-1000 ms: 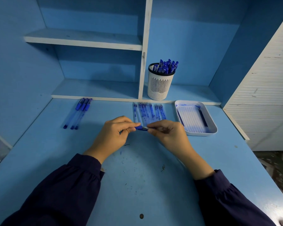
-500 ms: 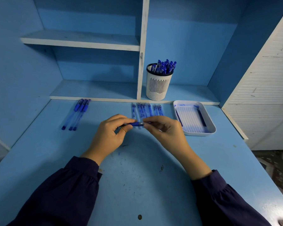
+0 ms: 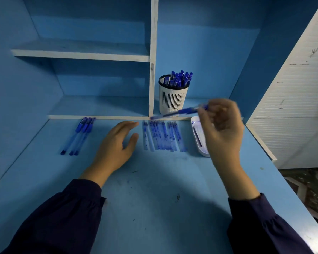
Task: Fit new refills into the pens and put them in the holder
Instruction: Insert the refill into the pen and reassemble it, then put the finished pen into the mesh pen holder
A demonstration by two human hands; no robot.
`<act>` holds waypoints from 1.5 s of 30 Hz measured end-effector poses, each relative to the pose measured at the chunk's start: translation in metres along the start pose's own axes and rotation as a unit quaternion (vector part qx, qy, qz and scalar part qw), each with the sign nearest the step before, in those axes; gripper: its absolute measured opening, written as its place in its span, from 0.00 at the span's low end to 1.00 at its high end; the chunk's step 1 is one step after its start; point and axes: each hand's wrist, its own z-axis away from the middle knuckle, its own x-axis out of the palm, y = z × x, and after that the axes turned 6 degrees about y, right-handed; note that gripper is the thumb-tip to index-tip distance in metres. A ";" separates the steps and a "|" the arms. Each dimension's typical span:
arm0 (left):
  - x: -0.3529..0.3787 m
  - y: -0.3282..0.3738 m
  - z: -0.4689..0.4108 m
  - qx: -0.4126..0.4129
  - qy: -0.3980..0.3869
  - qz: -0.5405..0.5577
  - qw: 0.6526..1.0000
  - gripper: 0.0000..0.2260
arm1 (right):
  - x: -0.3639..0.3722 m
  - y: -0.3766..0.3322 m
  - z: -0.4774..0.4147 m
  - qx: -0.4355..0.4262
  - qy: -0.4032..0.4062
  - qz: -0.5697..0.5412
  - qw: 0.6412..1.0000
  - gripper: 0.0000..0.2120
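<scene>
My right hand [image 3: 221, 125] is raised above the desk and pinches a blue pen [image 3: 178, 112] by one end. The pen lies almost level in the air, stretching left, just in front of the white slotted holder [image 3: 173, 99]. Several blue-capped pens stand in that holder on the lower shelf. My left hand [image 3: 116, 145] hovers low over the desk with straight fingers and holds nothing. A row of several refills [image 3: 162, 135] lies on the desk between my hands. Three capped pens [image 3: 79, 136] lie at the left.
A white tray [image 3: 198, 142] sits at the right behind my right hand, partly hidden by it. Blue shelving with a white upright divider [image 3: 153, 57] rises behind the desk. A white panelled wall [image 3: 297, 99] borders the right side.
Both hands held the pen together in the middle of the desk. Now my left hand has let go and opened, and my right hand has lifted the pen up and right, close to the holder.
</scene>
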 end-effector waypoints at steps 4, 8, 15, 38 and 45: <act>0.008 -0.007 -0.020 -0.047 -0.089 -0.104 0.989 0.22 | 0.003 -0.020 -0.050 -0.107 0.082 0.023 0.991 0.07; 0.016 -0.007 -0.029 -0.074 -0.108 -0.120 0.984 0.21 | 0.029 -0.023 -0.103 -0.182 0.113 0.058 0.975 0.05; 0.016 -0.012 -0.025 -0.082 -0.105 -0.111 0.985 0.22 | 0.081 0.029 -0.149 -0.198 -0.034 0.209 0.957 0.05; -0.029 -0.017 -0.002 -0.003 -0.007 -0.101 0.995 0.20 | 0.095 0.050 0.026 -0.116 -0.242 0.208 0.941 0.14; -0.094 -0.072 0.018 -0.068 0.038 -0.154 0.985 0.22 | 0.150 0.061 0.077 -0.142 -0.419 0.198 0.875 0.10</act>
